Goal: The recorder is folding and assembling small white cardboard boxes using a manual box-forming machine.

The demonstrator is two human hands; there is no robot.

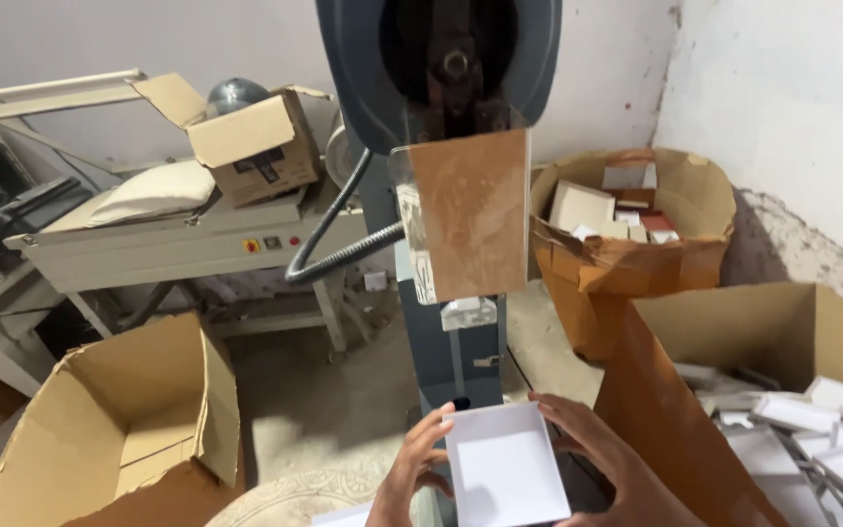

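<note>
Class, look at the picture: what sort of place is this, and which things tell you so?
Probably a small box-making workshop. A tall grey machine stands over the white box tray held in both hands, and big cartons hold white box parts and finished boxes.

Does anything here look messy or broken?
Yes. The brown paper bin by the wall sags, its rim crumpled and torn. The white boxes in the big carton at right lie jumbled. The white box in both hands looks neat.
</note>
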